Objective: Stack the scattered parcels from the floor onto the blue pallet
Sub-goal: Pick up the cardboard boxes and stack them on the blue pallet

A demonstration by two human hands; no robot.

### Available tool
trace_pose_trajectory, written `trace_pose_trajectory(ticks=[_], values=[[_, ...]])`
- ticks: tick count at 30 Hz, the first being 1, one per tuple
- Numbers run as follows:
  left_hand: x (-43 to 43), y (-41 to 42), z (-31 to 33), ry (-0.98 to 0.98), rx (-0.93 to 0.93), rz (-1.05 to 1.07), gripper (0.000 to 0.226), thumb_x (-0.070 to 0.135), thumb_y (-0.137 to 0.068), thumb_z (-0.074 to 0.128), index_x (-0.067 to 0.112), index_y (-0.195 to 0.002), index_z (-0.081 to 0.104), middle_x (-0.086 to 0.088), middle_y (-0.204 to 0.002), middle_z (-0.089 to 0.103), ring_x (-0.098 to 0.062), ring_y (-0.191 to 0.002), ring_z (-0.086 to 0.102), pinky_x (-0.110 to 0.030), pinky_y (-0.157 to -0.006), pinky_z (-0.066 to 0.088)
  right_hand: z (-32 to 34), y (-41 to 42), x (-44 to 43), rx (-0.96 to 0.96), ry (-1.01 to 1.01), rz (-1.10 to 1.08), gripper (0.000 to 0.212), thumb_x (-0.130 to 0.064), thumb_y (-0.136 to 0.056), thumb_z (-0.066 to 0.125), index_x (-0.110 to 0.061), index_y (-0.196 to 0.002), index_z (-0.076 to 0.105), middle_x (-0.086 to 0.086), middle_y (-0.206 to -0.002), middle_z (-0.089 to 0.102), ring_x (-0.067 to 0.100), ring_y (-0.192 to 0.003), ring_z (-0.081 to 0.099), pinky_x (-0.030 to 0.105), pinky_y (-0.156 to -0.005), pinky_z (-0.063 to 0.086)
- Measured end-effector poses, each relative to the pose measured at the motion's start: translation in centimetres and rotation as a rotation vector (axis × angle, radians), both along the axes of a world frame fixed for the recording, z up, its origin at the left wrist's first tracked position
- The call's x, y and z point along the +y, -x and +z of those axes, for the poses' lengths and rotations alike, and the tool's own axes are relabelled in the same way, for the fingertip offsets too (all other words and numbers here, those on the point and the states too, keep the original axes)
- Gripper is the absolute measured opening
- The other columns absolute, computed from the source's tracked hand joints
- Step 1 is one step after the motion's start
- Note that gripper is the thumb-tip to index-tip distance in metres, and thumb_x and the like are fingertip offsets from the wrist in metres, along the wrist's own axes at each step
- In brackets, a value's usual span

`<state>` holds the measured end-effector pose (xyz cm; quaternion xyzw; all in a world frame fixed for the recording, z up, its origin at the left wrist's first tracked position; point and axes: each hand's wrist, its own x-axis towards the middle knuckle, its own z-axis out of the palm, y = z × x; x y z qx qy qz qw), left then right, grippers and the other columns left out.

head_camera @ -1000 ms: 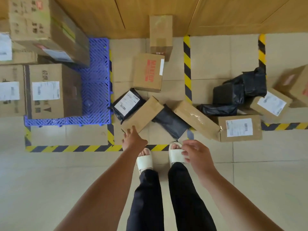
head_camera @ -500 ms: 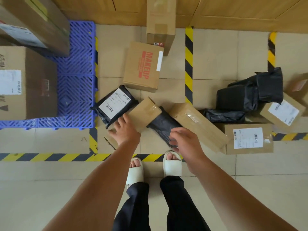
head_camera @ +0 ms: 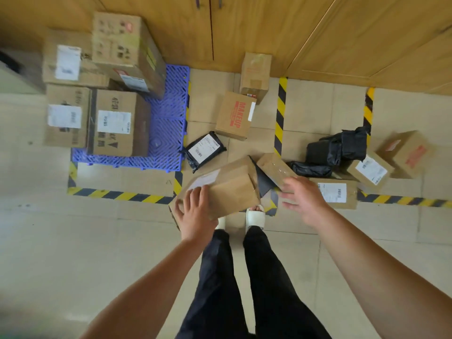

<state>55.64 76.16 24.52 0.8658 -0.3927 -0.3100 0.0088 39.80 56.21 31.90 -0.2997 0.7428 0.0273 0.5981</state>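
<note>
left hand (head_camera: 195,211) grips cardboard box (head_camera: 232,189) (tilted) | right hand (head_camera: 303,199) fingers spread, beside box

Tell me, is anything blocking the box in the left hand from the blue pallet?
Nothing visible does. Only floor and striped tape lie between the box and the blue pallet, whose right part is bare; the black mailer lies low beside it.
</note>
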Motion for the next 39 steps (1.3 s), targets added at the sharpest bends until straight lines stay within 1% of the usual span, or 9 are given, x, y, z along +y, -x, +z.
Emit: trace_pose_trajectory(ticks=[2,6,15,19,22,25,28,33,39], values=[[1.6,-0.6,4.1,0.076,-0.002,-0.059,0.1,0.032,-0.065,0.082,0.025,-0.148,0.027,-0.001,-0.148,0.036,-0.025,-0.141,0.024,-0.055,-0.118,0.009,3.7,-0.4,0.3,-0.014,-0.037,-0.01,0.014,-0.033,-0.092,0.065,-0.021,-0.096,0.06,0.016,-0.118,0.065,0.025,-0.097,0.064,0.045,-0.087,0.053],[3.6,-2.4,10.4,0.249,-0.056,-0.186,0.105,0.034,-0.06,0.087,0.022,-0.148,0.033,0.0,-0.15,0.038,-0.024,-0.143,0.027,-0.054,-0.12,0.011,9.7,-1.5,2.3,-0.048,-0.184,0.054,0.058,-0.057,-0.076,0.076,-0.023,-0.118,0.054,0.012,-0.117,0.059,0.033,-0.107,0.06,0.056,-0.089,0.055],[5.2,-5.5,20.4,0.385,-0.259,-0.246,0.103,0.032,-0.057,0.086,0.025,-0.145,0.033,0.004,-0.145,0.045,-0.022,-0.14,0.037,-0.058,-0.115,0.025,16.6,-4.6,4.2,-0.247,-0.213,0.103,0.065,-0.061,-0.067,0.08,-0.01,-0.104,0.065,0.013,-0.093,0.067,0.031,-0.084,0.064,0.04,-0.078,0.054],[6.9,-5.3,23.2,0.359,-0.355,-0.213,0.101,0.027,-0.059,0.085,0.027,-0.145,0.031,0.005,-0.147,0.042,-0.022,-0.143,0.032,-0.06,-0.117,0.021,16.8,-6.0,4.6,-0.313,-0.247,0.177,0.061,-0.054,-0.071,0.08,-0.006,-0.105,0.062,0.015,-0.092,0.064,0.032,-0.088,0.063,0.053,-0.091,0.055],[8.9,-4.5,24.3,0.342,-0.362,-0.129,0.101,0.041,-0.064,0.083,0.032,-0.146,0.025,0.001,-0.152,0.037,-0.026,-0.146,0.025,-0.063,-0.116,0.019,15.9,-7.2,5.5,-0.35,-0.282,0.241,0.058,-0.052,-0.071,0.079,-0.009,-0.105,0.061,0.014,-0.091,0.06,0.03,-0.087,0.06,0.047,-0.08,0.057],[12.0,-4.0,25.3,0.421,-0.303,0.088,0.089,0.064,-0.073,0.068,0.041,-0.147,0.025,0.001,-0.158,0.026,-0.024,-0.15,0.015,-0.057,-0.121,0.01,15.4,-8.1,7.1,-0.405,-0.286,0.291,0.053,-0.049,-0.075,0.074,-0.012,-0.11,0.061,0.013,-0.089,0.061,0.03,-0.086,0.059,0.039,-0.074,0.052],[15.2,-5.4,26.4,0.537,-0.157,0.579,0.076,0.062,-0.078,0.067,0.043,-0.145,0.035,0.009,-0.154,0.03,-0.014,-0.141,0.023,-0.042,-0.118,0.014,15.5,-9.4,8.5,-0.438,-0.241,0.31,0.047,-0.047,-0.078,0.072,-0.013,-0.11,0.063,0.013,-0.088,0.06,0.03,-0.084,0.059,0.036,-0.071,0.049],[20.0,-11.6,27.5,0.635,0.508,1.322,0.018,0.049,-0.093,0.059,0.043,-0.11,0.059,0.001,-0.136,0.054,-0.022,-0.127,0.047,-0.041,-0.102,0.039,16.2,-13.8,11.7,-0.461,-0.192,0.322,0.053,-0.051,-0.062,0.08,-0.019,-0.103,0.067,0.009,-0.086,0.061,0.027,-0.077,0.057,0.032,-0.061,0.047],[25.9,-18.1,25.3,0.66,0.795,1.47,0.068,0.055,-0.084,0.066,0.031,-0.143,0.042,-0.003,-0.141,0.047,-0.027,-0.129,0.047,-0.048,-0.098,0.05,16.8,-21.2,19.5,-0.509,-0.063,0.297,0.039,-0.039,-0.081,0.073,-0.017,-0.111,0.066,0.009,-0.1,0.062,0.028,-0.085,0.058,0.043,-0.079,0.048]])
